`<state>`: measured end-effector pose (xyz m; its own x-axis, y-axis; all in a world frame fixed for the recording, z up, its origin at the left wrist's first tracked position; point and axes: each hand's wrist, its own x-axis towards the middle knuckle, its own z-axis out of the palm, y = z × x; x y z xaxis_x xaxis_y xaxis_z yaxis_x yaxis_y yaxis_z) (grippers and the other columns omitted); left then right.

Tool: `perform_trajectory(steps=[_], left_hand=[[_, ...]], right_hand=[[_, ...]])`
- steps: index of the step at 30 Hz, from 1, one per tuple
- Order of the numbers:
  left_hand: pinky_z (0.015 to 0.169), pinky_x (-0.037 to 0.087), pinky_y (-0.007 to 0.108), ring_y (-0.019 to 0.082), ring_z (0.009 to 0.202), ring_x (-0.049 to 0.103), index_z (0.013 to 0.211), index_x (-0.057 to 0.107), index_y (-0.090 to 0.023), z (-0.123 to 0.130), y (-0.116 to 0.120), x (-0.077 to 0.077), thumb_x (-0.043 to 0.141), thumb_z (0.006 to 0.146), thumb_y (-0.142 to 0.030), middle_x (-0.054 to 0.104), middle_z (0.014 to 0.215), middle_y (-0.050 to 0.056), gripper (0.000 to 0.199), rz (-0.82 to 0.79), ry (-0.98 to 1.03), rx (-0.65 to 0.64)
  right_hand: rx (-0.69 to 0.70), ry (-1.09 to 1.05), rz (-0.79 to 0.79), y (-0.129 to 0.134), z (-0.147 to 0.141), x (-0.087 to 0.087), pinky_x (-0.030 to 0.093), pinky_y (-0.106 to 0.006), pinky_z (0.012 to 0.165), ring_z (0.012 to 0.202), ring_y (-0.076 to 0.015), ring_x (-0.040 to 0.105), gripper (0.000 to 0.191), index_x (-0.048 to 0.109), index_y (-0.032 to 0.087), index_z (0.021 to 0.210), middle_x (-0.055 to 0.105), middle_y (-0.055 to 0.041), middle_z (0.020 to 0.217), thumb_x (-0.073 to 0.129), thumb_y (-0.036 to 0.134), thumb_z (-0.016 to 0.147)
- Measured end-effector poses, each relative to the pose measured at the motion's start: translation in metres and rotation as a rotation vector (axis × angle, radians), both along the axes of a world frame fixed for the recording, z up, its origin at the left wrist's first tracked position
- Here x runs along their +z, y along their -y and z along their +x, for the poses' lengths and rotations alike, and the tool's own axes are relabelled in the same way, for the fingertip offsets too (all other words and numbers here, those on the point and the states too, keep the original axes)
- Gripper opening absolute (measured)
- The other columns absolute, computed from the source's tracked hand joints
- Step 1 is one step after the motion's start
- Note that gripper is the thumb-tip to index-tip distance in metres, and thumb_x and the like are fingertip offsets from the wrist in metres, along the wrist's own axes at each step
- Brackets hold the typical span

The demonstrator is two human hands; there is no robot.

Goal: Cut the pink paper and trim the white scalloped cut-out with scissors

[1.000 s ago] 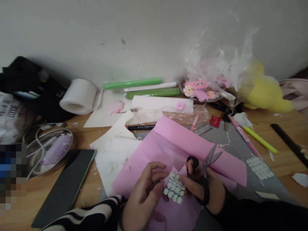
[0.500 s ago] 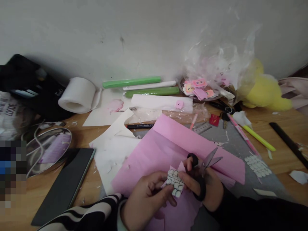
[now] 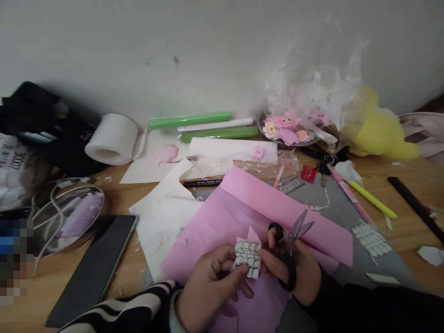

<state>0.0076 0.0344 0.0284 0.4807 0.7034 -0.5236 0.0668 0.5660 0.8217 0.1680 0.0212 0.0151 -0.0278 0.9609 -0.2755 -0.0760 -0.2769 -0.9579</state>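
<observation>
A small paper cutout with black-outlined white scallops and pink paper behind it is pinched between thumb and fingers of my left hand. My right hand has its fingers through the black handles of a pair of scissors. The blades stand apart and point up, away from the cutout. My right fingertips touch the cutout's right edge. Beneath both hands spreads a large pink paper sheet, with a folded band along its upper right side.
A similar scalloped piece lies on the grey mat at right. Left are a dark tablet, a metal plate and a toilet roll. Behind stand green rolls and a plastic bag; a yellow plush sits right.
The cutout has turned slightly between my fingers and moved a little left, so its scalloped face now shows more upright. My right hand still holds the scissors with blades apart.
</observation>
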Motion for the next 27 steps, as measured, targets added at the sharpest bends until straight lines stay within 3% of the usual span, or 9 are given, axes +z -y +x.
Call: perform_trajectory(steps=[5,14,21,27], left_hand=[[0.039,0.037,0.016,0.01,0.046,0.056,0.08,0.056,-0.014,0.0015,0.0017,0.0008,0.064,0.067,-0.039,0.062,0.063,0.002,0.029,-0.016,0.014,-0.071],[0.038,0.037,0.015,0.009,0.048,0.055,0.073,0.058,-0.012,-0.0006,0.0018,0.0,0.049,0.079,-0.042,0.061,0.061,0.003,0.031,0.074,-0.006,-0.081],[0.042,0.039,0.015,0.009,0.048,0.056,0.071,0.058,-0.012,0.0024,-0.0013,0.0031,0.055,0.076,-0.038,0.062,0.06,0.002,0.027,0.039,0.069,-0.022],[0.037,0.036,0.015,0.009,0.039,0.055,0.067,0.055,-0.014,-0.0008,-0.0005,0.0017,0.061,0.071,-0.039,0.061,0.048,0.0,0.027,-0.055,0.16,0.202]], right_hand=[[0.094,0.003,0.028,0.0014,0.0023,-0.0054,0.04,-0.019,0.043,0.045,-0.0062,0.047,0.023,0.038,0.021,0.065,0.05,0.0056,0.062,0.06,0.014,0.067],[0.163,-0.101,0.011,0.005,-0.0018,-0.002,0.037,-0.017,0.039,0.041,-0.0042,0.047,0.023,0.035,0.021,0.066,0.048,0.007,0.065,0.057,0.015,0.071],[0.111,-0.101,-0.006,0.005,-0.0023,0.0016,0.037,-0.017,0.039,0.041,-0.0042,0.048,0.024,0.038,0.02,0.066,0.05,0.0065,0.063,0.061,0.014,0.068],[0.229,-0.284,-0.122,0.0063,-0.0033,0.0041,0.039,-0.018,0.04,0.038,-0.007,0.05,0.025,0.039,0.02,0.069,0.052,0.0072,0.051,0.061,0.032,0.071]])
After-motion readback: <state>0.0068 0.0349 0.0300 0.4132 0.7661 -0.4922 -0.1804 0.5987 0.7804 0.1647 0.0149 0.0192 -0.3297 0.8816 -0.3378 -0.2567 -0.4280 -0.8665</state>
